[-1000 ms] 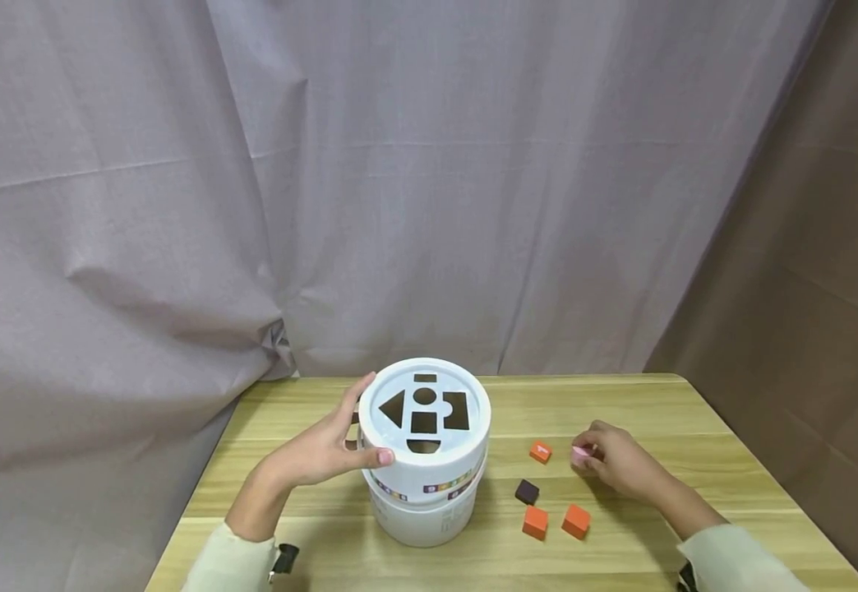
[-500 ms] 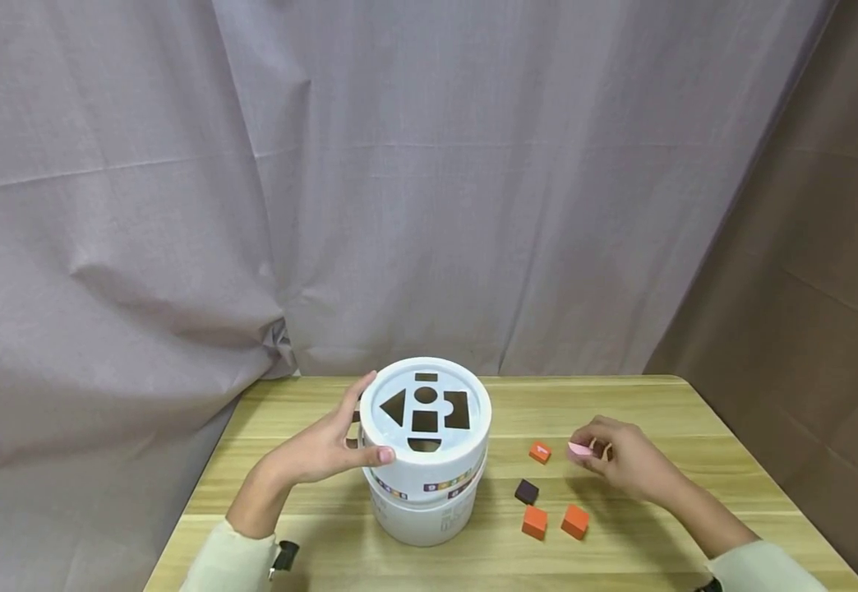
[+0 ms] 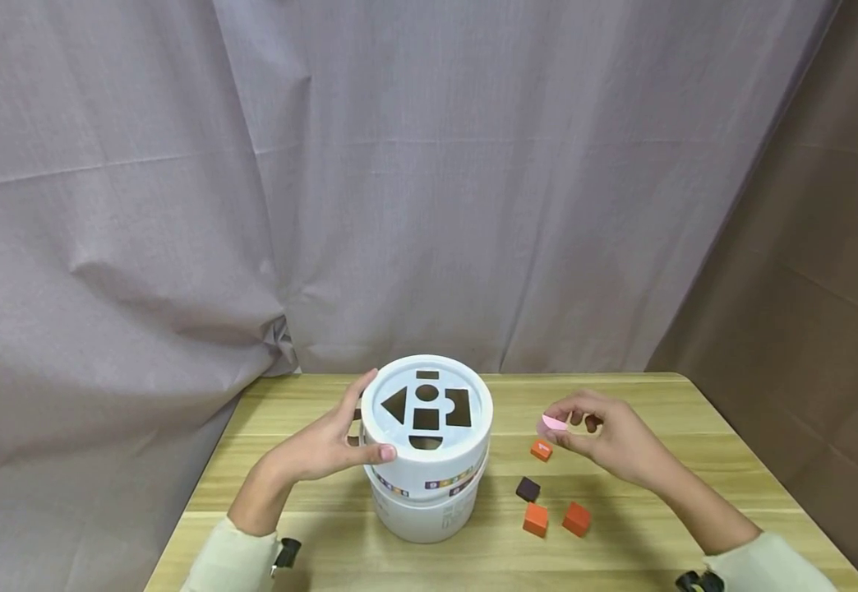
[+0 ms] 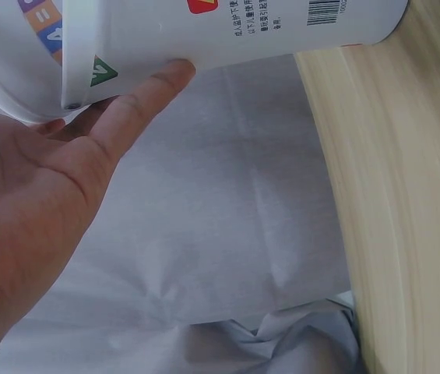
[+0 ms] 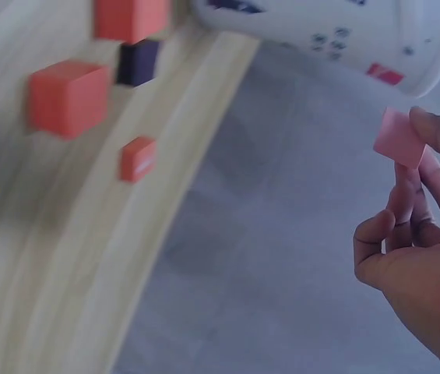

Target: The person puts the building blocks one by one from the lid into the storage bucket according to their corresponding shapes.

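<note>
Between thumb and fingertips of the right hand (image 3: 610, 440) sits a small pink block (image 3: 553, 423), pinched and lifted clear of the table (image 3: 695, 460), to the right of the white bucket (image 3: 426, 460) and apart from it. The remaining fingers curl loosely beside the pinch. To do this well, I judge the block should be turned until its outline can be read against the cutouts in the lid (image 3: 426, 407), then brought level over the matching opening with the pinch kept light and near one edge, so the fingers do not foul the rim of the hole. The left hand (image 3: 325, 448) steadies the bucket: fingers spread and nearly straight against its left wall, thumb resting on the front under the lid's rim, pressing rather than wrapping. On the table below the right hand lie a small orange block (image 3: 541, 450), a dark purple block (image 3: 527, 489), and two orange cubes (image 3: 535, 520) side by side nearer the person.
</note>
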